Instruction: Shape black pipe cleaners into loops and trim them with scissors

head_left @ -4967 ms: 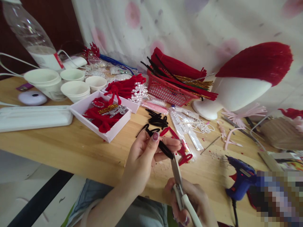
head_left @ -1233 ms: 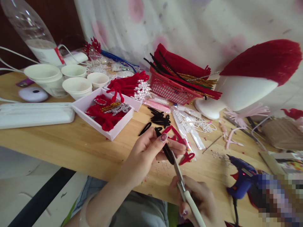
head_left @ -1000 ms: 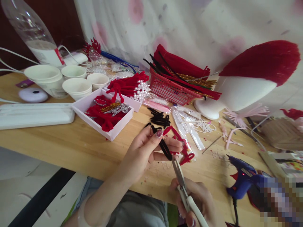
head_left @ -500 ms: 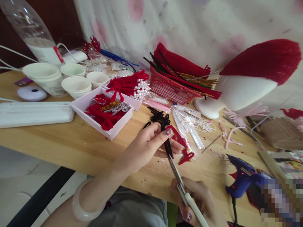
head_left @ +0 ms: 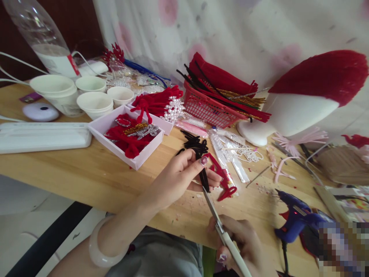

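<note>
My left hand is closed on a looped black pipe cleaner, pinched between thumb and fingers with its lower end pointing toward me. My right hand grips a pair of scissors with pale handles. The blade tips meet the lower end of the black piece; whether they touch it or cut into it I cannot tell. Several bent black pipe cleaners lie just beyond my left fingers. Close to the fingertips, on the right, is a red bent pipe cleaner.
A white box of red pieces stands left, near paper cups. Behind are a red basket of pipe cleaners and a white stand topped with red fibre. A blue glue gun with a lit red light lies right.
The scissors' tips have shifted slightly left and up along the black piece's end. My left hand keeps its hold, and the whole view has moved a little.
</note>
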Demonstrator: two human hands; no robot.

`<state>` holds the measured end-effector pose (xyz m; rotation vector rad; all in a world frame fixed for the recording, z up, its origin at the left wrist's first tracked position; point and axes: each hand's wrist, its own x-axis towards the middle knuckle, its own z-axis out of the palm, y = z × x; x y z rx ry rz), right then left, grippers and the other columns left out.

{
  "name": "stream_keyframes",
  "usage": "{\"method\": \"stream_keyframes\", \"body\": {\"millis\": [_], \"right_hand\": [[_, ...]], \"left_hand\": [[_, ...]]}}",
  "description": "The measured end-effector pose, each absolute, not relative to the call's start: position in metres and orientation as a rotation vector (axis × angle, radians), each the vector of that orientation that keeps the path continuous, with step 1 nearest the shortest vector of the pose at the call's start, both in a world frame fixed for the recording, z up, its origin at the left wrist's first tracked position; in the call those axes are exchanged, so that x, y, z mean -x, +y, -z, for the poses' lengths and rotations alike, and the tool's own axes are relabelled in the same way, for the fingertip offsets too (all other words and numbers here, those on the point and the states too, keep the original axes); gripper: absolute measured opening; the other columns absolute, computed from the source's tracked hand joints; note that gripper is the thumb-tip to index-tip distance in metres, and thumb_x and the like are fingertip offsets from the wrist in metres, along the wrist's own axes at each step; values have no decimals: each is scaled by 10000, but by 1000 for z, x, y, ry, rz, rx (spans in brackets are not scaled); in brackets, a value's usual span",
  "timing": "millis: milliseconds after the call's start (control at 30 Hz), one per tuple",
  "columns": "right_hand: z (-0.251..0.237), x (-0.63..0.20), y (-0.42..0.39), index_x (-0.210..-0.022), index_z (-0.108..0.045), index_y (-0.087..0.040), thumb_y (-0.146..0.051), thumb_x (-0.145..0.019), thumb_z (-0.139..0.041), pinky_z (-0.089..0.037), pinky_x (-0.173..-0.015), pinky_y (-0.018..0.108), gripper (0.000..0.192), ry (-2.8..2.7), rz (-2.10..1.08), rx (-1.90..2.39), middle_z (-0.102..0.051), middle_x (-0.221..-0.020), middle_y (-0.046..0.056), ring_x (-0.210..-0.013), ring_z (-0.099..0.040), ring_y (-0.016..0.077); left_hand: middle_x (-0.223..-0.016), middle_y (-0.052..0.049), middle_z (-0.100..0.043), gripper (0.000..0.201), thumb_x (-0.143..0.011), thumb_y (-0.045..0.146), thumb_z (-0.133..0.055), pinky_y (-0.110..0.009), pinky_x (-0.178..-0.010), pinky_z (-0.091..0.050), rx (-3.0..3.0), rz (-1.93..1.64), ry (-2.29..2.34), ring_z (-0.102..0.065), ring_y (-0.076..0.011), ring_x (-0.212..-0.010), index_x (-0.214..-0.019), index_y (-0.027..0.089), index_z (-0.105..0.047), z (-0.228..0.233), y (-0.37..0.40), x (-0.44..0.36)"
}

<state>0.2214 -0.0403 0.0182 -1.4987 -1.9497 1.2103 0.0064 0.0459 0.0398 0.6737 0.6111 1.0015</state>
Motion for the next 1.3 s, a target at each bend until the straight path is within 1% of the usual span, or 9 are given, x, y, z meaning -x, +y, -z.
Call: {"method": "stream_keyframes", "body": {"millis": [100,267,367,500,700,833,967,1167,1300], "right_hand": [[-21,-220,-37,-837,-691,-175,-846,-753,-550,-354,-459,236,691,-1946,-1259,1483,-518,-538,-10,-479,-434,128],[-18,-222,-40,-922,-691,-169,-854,-743,-550,-367,-444,235,722,-1893,-1337,1429,-500,-488,-18,-460,-448,136],[-14,-226,-43,-957,-690,-174,-849,-755,-543,-348,-428,241,719,-1867,-1349,1446,-507,-495,-15,-440,-431,133],[-11,-229,-45,-1025,-694,-173,-830,-772,-547,-336,-424,250,720,-1861,-1328,1464,-506,-505,-13,-434,-417,135],[-10,-229,-45,-999,-707,-168,-826,-767,-559,-343,-427,240,713,-1843,-1324,1470,-532,-565,5,-464,-437,135],[-11,-227,-44,-924,-703,-178,-830,-757,-564,-334,-423,244,688,-1839,-1315,1487,-508,-536,-4,-456,-425,137],[-13,-225,-42,-883,-695,-176,-813,-778,-561,-317,-418,235,659,-1882,-1319,1491,-495,-514,-14,-454,-421,130],[-14,-224,-42,-891,-671,-183,-876,-764,-478,-339,-465,254,731,-1976,-1273,1463,-498,-527,-13,-482,-432,142],[-16,-225,-42,-923,-668,-178,-863,-787,-466,-339,-483,255,727,-2012,-1245,1478,-533,-550,-7,-493,-445,142]], "left_hand": [[-794,-85,-788,141,-948,315,-582,-301,-684,-578,-695,-997,609,-757,-192,-732,-946,178,-548,-40,46,-6],[-788,-80,-784,149,-953,309,-579,-278,-682,-570,-721,-990,610,-755,-181,-735,-888,184,-530,-42,44,-6],[-805,-81,-785,166,-952,307,-584,-290,-717,-566,-736,-1007,607,-756,-183,-755,-856,190,-515,-43,43,-7],[-818,-75,-782,173,-958,283,-573,-288,-723,-560,-733,-1026,619,-758,-189,-781,-826,197,-501,-43,41,-10],[-799,-60,-781,173,-972,265,-551,-264,-711,-555,-706,-1047,620,-760,-174,-755,-823,196,-498,-44,38,-15],[-790,-52,-781,165,-982,259,-540,-238,-708,-557,-702,-1043,632,-759,-157,-758,-835,192,-503,-44,38,-15],[-799,-56,-785,163,-978,281,-552,-236,-696,-564,-712,-1047,610,-761,-161,-762,-850,189,-510,-42,38,-14],[-793,-78,-793,154,-970,316,-561,-224,-622,-560,-666,-1068,578,-762,-173,-728,-912,178,-526,-40,41,-13],[-793,-84,-793,135,-978,292,-544,-244,-653,-579,-663,-1059,578,-760,-165,-724,-928,167,-529,-39,42,-11]]}}
